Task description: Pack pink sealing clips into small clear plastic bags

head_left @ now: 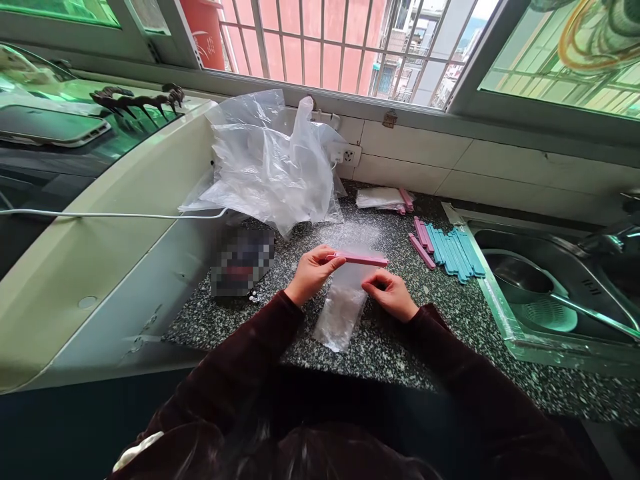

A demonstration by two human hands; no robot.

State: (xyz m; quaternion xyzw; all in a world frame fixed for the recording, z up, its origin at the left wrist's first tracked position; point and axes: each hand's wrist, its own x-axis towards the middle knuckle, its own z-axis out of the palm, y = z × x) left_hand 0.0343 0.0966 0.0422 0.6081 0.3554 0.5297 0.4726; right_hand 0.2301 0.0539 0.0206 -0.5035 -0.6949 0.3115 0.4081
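My left hand [314,272] pinches the left end of a pink bag sealing clip [363,260], which lies level across the upper part of a clear plastic bag [341,313]. The bag hangs below the clip, over the speckled counter. With fingers closed, my right hand [391,293] grips the right edge of the bag just under the clip. Farther right on the counter lie several loose pink clips [421,252] beside a row of blue clips [456,253]. A flat stack of clear bags [379,198] with pink clips at its end rests near the wall.
Large crumpled plastic bags [275,173] fill the back left. A blurred dark item [243,263] sits left of my hands. A white cable [115,214] crosses from the left. At right is a steel sink [597,267] holding a pan [520,277]. A wall socket [349,156] is behind.
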